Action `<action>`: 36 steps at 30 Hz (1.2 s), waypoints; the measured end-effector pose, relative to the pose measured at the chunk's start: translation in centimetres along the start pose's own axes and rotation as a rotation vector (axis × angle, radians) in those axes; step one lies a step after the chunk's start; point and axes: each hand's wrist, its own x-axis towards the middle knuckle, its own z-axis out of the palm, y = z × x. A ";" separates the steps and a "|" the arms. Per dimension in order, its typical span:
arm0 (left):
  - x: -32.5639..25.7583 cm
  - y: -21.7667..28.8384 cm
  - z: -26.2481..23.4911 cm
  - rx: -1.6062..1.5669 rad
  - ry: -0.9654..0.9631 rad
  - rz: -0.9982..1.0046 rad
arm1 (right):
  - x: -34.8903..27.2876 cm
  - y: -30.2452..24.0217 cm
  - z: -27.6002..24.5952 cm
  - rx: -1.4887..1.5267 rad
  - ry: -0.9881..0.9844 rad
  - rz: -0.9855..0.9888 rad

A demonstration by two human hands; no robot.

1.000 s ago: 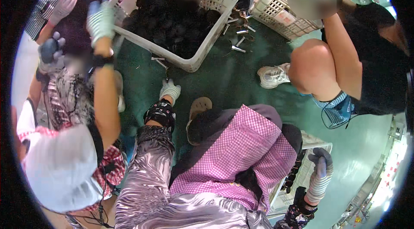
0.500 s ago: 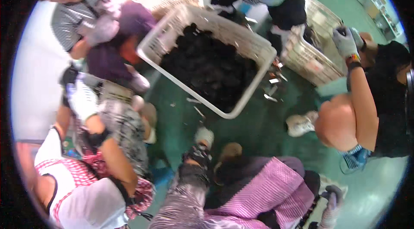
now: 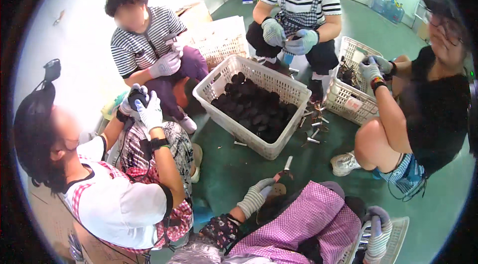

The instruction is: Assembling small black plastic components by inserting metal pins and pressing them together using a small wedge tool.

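Observation:
My left hand, in a grey-and-white striped glove, reaches forward over the green floor beside my pink checked apron. Its fingers are closed on the reddish end of a flat silvery strip, whose bright end points away from me. At the lower right, my gloved right hand is at a white basket with silvery pieces inside. The right fingers are bent; whatever they hold, if anything, is hidden. Ahead stands a large white plastic basket with many round black pieces in it.
Co-workers sit around the basket; the left one's gloved hands hold a round black piece. A second white basket stands at the right, another behind. Silvery scraps litter the floor near a co-worker's shoe.
My left hand has drawn back and to the right, with the silvery strip now plainly at its fingers. The view has tilted up, and the left co-worker's hands are now raised around a black piece.

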 end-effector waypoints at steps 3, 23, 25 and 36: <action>-1.8 7.1 1.4 0.048 -0.111 0.309 | -1.0 -0.5 0.4 -0.287 0.041 -0.326; -6.5 14.3 9.0 0.075 -0.834 0.497 | -7.3 -0.9 1.9 -0.482 -0.579 -0.356; -6.6 14.0 9.4 0.084 -0.767 0.528 | -8.0 -1.4 2.0 -0.442 -0.563 -0.356; -8.1 13.5 10.8 -0.031 -0.645 0.498 | -8.1 -0.1 2.5 -0.224 -0.440 -0.213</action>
